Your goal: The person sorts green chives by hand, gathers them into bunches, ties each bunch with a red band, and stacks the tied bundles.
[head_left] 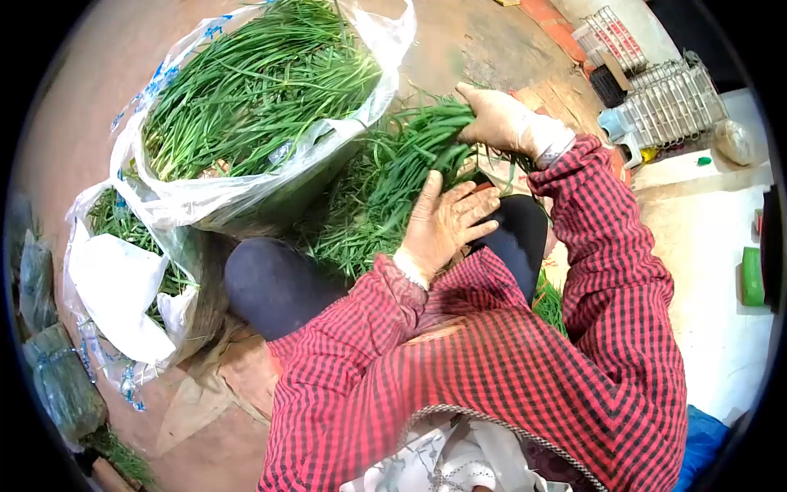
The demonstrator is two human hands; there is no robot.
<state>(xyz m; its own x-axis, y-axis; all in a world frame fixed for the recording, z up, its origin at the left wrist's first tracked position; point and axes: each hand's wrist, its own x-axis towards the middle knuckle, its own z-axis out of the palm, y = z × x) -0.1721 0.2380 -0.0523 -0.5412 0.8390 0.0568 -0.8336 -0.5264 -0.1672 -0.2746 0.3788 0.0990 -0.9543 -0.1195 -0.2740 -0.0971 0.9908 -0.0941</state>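
My right hand [502, 123], in a thin pale glove, is closed around one end of a bunch of green chives [430, 135]. My left hand [447, 223], gloved too, lies just below that bunch with its palm turned up and fingers spread, holding nothing. Loose chives [352, 234] are heaped between my knees, beside and under the bunch. A large clear plastic bag [307, 156] packed with long chives stands at the upper left, its mouth open. My right fingertips are partly hidden by the leaves.
A smaller bag [205, 295] of greens with a white plastic sheet [115, 287] stands left of my knee [275, 283]. Wrapped green bundles [65, 381] lie at the far left. Wire racks [672, 102] and a green object [752, 276] are on the right.
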